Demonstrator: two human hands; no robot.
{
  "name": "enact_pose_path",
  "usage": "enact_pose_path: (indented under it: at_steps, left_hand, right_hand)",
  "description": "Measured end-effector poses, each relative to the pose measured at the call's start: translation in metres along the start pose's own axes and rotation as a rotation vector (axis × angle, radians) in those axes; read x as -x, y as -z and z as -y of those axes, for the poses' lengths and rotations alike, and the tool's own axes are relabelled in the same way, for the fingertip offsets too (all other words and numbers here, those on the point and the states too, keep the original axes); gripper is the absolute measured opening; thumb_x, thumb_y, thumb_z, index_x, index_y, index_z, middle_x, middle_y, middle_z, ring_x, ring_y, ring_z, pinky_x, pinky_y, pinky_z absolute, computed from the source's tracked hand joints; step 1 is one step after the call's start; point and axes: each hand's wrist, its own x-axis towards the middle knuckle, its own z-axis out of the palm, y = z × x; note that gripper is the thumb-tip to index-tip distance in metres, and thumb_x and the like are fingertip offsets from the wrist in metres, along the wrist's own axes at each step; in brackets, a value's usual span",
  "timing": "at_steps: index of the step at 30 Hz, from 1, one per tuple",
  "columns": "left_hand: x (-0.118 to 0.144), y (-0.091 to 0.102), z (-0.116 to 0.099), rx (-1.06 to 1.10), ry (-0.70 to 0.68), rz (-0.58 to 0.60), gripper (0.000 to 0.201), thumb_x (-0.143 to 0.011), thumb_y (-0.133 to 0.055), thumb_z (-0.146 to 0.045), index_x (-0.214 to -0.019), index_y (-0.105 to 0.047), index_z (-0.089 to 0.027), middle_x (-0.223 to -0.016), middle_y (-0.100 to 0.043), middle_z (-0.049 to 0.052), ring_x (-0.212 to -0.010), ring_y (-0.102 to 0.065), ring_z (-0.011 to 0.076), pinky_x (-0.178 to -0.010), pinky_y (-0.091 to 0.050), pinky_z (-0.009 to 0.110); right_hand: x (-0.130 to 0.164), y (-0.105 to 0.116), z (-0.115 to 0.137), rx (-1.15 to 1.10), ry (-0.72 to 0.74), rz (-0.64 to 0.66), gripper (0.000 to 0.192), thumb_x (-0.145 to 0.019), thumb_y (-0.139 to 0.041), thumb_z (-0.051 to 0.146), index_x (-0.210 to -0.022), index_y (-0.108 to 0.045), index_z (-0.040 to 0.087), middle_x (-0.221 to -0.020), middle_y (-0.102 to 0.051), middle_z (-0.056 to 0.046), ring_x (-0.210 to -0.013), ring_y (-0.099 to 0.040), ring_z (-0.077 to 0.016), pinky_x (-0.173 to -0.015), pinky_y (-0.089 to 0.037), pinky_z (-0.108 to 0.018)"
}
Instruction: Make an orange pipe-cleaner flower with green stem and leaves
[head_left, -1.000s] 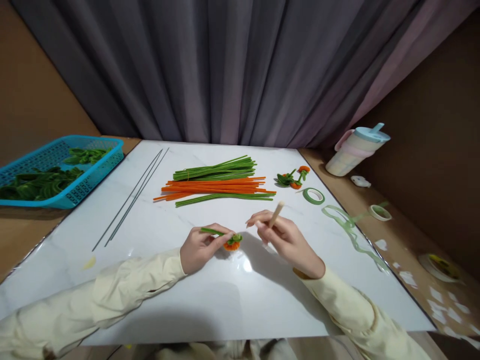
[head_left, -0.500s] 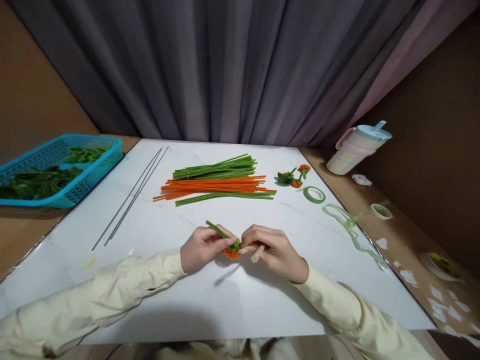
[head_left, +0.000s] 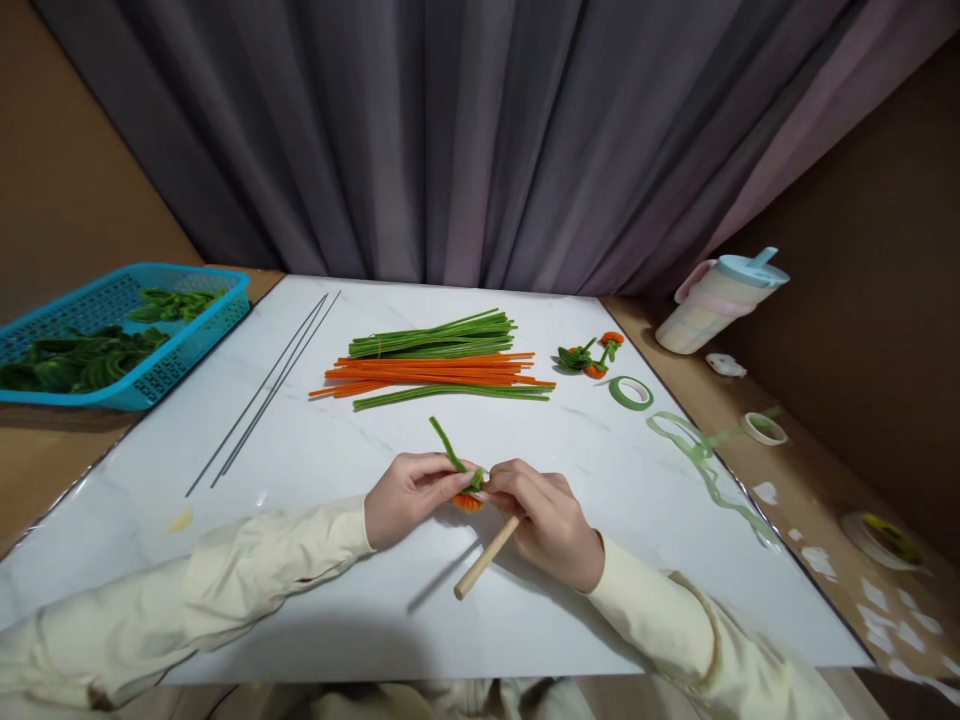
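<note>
In the head view, small formed pieces [head_left: 596, 371] lie at the bench's [head_left: 337, 600] far right; another, an orange-and-green flower [head_left: 469, 503], sits between the hands, its green strip [head_left: 444, 440] jutting loose. Orange stems [head_left: 435, 369] lie unworked beyond. The left hand [head_left: 409, 500] pinches the flower; the right hand [head_left: 551, 520], fingers curled, meets its green top (contact partly hidden) while gripping a wooden stick [head_left: 487, 557].

The counter [head_left: 622, 470] is brightly lit, while the curtain [head_left: 450, 140] at the top and the brown walls [head_left: 67, 150] at both sides are left dim. A soft shadow is cast lower left of the wooden stick [head_left: 487, 558]. The edges are stretched, and scraps [head_left: 817, 562] at lower right are blurred.
</note>
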Motion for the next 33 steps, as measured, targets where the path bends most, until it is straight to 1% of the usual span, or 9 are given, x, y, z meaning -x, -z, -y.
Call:
enact_pose_path:
  at_steps: [6,7,9,11,13,17,22,28,33]
  left_hand:
    - [0.0,0.0,0.001,-0.093,-0.119,-0.035,0.021,-0.082,-0.054,-0.024,-0.084,-0.071,-0.012,-0.085,-0.072,0.008,-0.074,-0.066,0.0146,-0.069,-0.053,0.019]
    - [0.0,0.001,0.0,-0.106,-0.136,-0.039,0.021,-0.082,-0.054,-0.024,-0.085,-0.071,-0.012,-0.086,-0.072,0.008,-0.074,-0.066,0.0147,-0.069,-0.053,0.019]
    - [0.001,0.001,0.0,-0.125,-0.158,-0.05,0.022,-0.083,-0.053,-0.024,-0.085,-0.071,-0.012,-0.087,-0.072,0.009,-0.073,-0.066,0.0151,-0.07,-0.053,0.021]
    - [0.002,0.001,0.0,-0.133,-0.175,-0.058,0.022,-0.084,-0.053,-0.024,-0.086,-0.071,-0.013,-0.088,-0.071,0.009,-0.074,-0.066,0.0156,-0.071,-0.053,0.023]
    - [0.003,0.001,0.002,-0.14,-0.209,-0.059,0.021,-0.084,-0.052,-0.023,-0.088,-0.071,-0.014,-0.089,-0.071,0.008,-0.076,-0.066,0.0159,-0.072,-0.053,0.023]
    - [0.004,0.001,0.006,-0.177,-0.255,-0.074,0.018,-0.083,-0.053,-0.021,-0.089,-0.07,-0.015,-0.09,-0.071,0.008,-0.078,-0.066,0.016,-0.073,-0.054,0.023]
    - [0.006,-0.002,0.008,-0.135,-0.14,-0.104,0.017,-0.08,-0.057,-0.023,-0.088,-0.067,-0.013,-0.084,-0.071,0.008,-0.072,-0.067,0.0158,-0.065,-0.056,0.02]
    - [0.006,-0.002,0.009,-0.125,-0.132,-0.107,0.012,-0.078,-0.059,-0.02,-0.084,-0.067,-0.013,-0.084,-0.071,0.007,-0.067,-0.067,0.0153,-0.061,-0.057,0.019]
    - [0.007,-0.001,0.007,-0.136,-0.101,-0.092,0.013,-0.078,-0.059,-0.022,-0.084,-0.067,-0.013,-0.083,-0.071,0.007,-0.068,-0.067,0.0169,-0.061,-0.058,0.021]
  right_hand:
    - [-0.007,0.011,-0.005,-0.128,-0.001,0.058,0.006,-0.087,-0.049,0.014,-0.092,-0.05,0.018,-0.079,-0.058,-0.005,-0.064,-0.052,-0.0109,-0.053,-0.04,-0.02]
    - [-0.009,0.015,-0.006,-0.165,-0.033,0.06,0.003,-0.087,-0.05,0.018,-0.089,-0.051,0.018,-0.077,-0.057,-0.004,-0.062,-0.051,-0.0104,-0.052,-0.04,-0.02]
    - [-0.013,0.024,-0.008,-0.208,-0.161,0.081,0.01,-0.089,-0.046,0.021,-0.081,-0.051,0.017,-0.068,-0.055,-0.002,-0.056,-0.048,-0.0095,-0.052,-0.039,-0.02]
    - [-0.016,0.029,-0.008,-0.233,-0.293,0.181,0.02,-0.09,-0.04,0.021,-0.074,-0.051,0.017,-0.061,-0.053,0.0,-0.052,-0.045,-0.0088,-0.051,-0.038,-0.02]
    - [-0.018,0.03,-0.006,-0.249,-0.341,0.31,0.021,-0.09,-0.038,0.021,-0.074,-0.051,0.017,-0.059,-0.053,0.001,-0.051,-0.045,-0.0087,-0.051,-0.036,-0.02]
    - [-0.015,0.022,-0.004,-0.22,-0.286,0.423,0.016,-0.091,-0.037,0.025,-0.083,-0.048,0.017,-0.065,-0.055,0.0,-0.052,-0.046,-0.0096,-0.05,-0.035,-0.02]
    - [-0.012,0.017,-0.003,0.094,-0.171,0.525,0.007,-0.087,-0.036,0.018,-0.089,-0.043,0.018,-0.07,-0.058,-0.001,-0.05,-0.048,-0.012,-0.047,-0.03,-0.023]
    - [-0.013,0.016,-0.001,0.372,-0.013,0.63,0.008,-0.082,-0.041,0.016,-0.089,-0.042,0.018,-0.077,-0.057,-0.002,-0.055,-0.051,-0.0127,-0.045,-0.024,-0.025]
    - [-0.011,0.017,-0.004,0.493,0.119,0.639,0.014,-0.081,-0.041,0.016,-0.094,-0.043,0.015,-0.078,-0.057,-0.003,-0.056,-0.052,-0.0137,-0.041,-0.02,-0.028]
